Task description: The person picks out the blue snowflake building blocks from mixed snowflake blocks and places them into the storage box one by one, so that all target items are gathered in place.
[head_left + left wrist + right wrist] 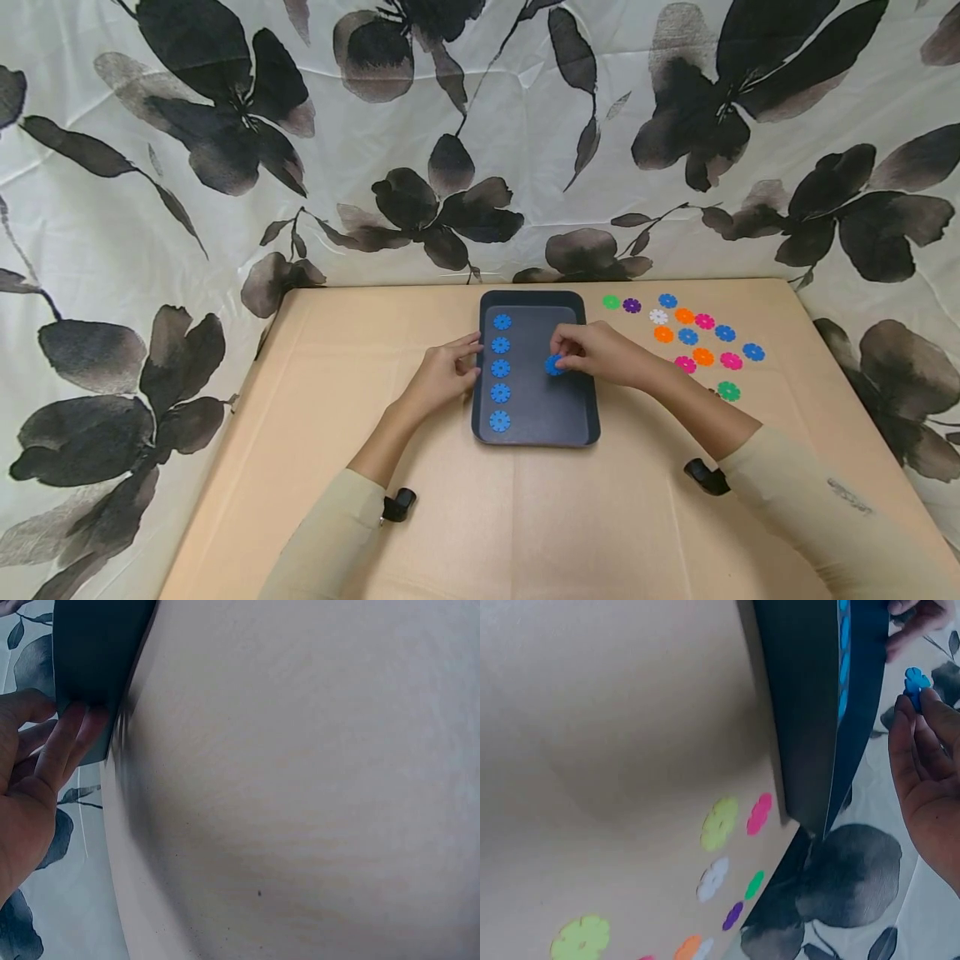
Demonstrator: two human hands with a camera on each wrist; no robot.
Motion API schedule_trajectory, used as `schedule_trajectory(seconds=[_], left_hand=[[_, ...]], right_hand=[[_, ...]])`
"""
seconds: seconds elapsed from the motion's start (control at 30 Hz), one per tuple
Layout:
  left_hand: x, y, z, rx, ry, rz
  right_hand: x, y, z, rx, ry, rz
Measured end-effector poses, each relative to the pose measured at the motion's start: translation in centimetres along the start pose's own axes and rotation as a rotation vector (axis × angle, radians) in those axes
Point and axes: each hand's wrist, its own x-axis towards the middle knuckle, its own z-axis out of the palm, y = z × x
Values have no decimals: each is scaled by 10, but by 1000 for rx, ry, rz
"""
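Note:
A dark grey tray (536,433) lies on the table with a column of several blue notched discs (501,368) along its left side. My left hand (444,372) rests at the tray's left edge. In the left wrist view its fingers (66,742) lie extended against the tray's outer wall (101,652). Over the right part of the tray, my right hand (600,354) pinches another blue notched disc (553,365) between thumb and fingertips. The right wrist view shows this flower-shaped disc (915,681) raised at the fingertips.
Loose discs in orange, pink (731,361), blue, green (728,391), purple (632,306) and white (658,317) lie right of the tray, partly beneath my right forearm. Yellow discs (720,823) show in the right wrist view. A floral cloth (525,167) hangs behind the table.

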Motion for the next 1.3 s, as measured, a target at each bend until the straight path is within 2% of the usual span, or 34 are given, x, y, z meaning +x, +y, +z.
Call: schedule_trajectory(seconds=[0.27,0.47,0.67,1.03,1.3], left_hand=[[0,1,0,7,3,-2],[0,1,0,-1,3,-10],[0,2,0,-3,4,-9],[1,1,-1,17,-5,-15],[1,1,-2,0,-5,-13]], right_hand=[[7,-5,17,-24,-89,-22],[9,-4,31,-23,-145,-75],[9,-5,44,-8,-210,-73],[10,-3,58,10,-290,-67],[10,-3,62,-28,-290,-63]])
